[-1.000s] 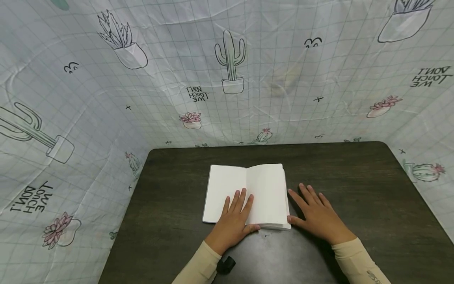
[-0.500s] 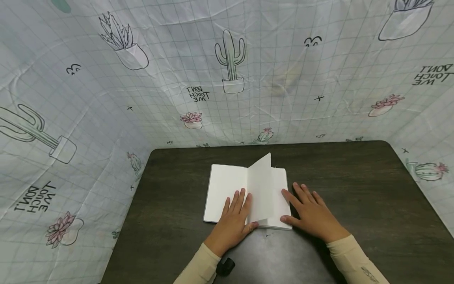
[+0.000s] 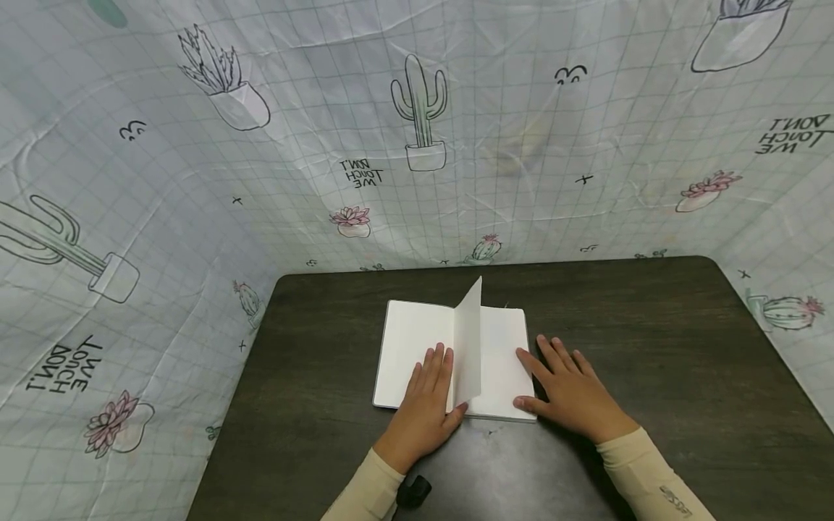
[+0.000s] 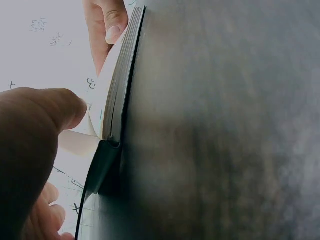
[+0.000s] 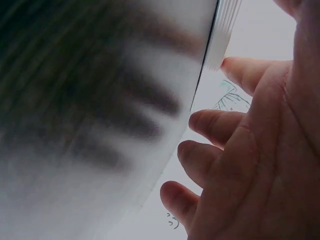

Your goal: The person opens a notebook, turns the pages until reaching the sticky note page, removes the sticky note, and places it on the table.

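The person's left forearm [image 3: 365, 488] and right forearm [image 3: 651, 474] reach forward and angle inward toward each other. The left hand [image 3: 420, 416] lies back upward, its fingers [image 3: 430, 373] straight, close together and pointing forward, the left thumb [image 3: 457, 416] angled out toward the other side. The right hand [image 3: 575, 394], also back upward and well apart, fans its extended fingers forward and leftward, the right thumb [image 3: 531, 405] reaching left.

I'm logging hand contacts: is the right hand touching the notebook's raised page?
Apart: the head view shows a strip of the right page between the raised page and the right hand.
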